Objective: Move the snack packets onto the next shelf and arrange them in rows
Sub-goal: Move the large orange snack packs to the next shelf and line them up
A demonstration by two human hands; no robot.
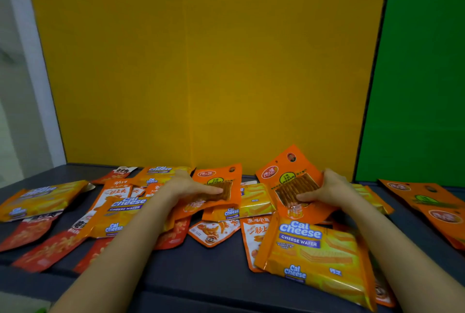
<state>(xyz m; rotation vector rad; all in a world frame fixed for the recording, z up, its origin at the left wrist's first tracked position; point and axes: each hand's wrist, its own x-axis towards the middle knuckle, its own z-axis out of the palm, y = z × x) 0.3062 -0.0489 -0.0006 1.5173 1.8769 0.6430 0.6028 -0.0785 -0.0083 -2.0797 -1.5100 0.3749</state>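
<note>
On the dark grey shelf (214, 270), amid a loose scatter of snack packets, the left hand (187, 187) pinches a flat orange foil packet (219, 175). Its thumb lies across the packet's clear window and its fingers are tucked out of sight beneath. The packet sits just right of the palm, low over the pile. Its printed header end points toward the yellow back panel (201, 61) and its long axis runs from near to far, slightly skewed. Brown strips show through the window.

The right hand (327, 188) pinches a second orange packet (284, 174) of the same kind, thumb on the window and fingers hidden behind. This packet lies left of the palm, raised off the heap. It stands nearly upright, with its header corner pointing up against the back panel and its long axis leaning a little left.

A large yellow-orange Cal Cheese wafer packet (314, 249) lies flat under the right forearm. Red packets (32, 232) lie at the near left. A green panel (422, 73) stands to the right of the yellow one.
</note>
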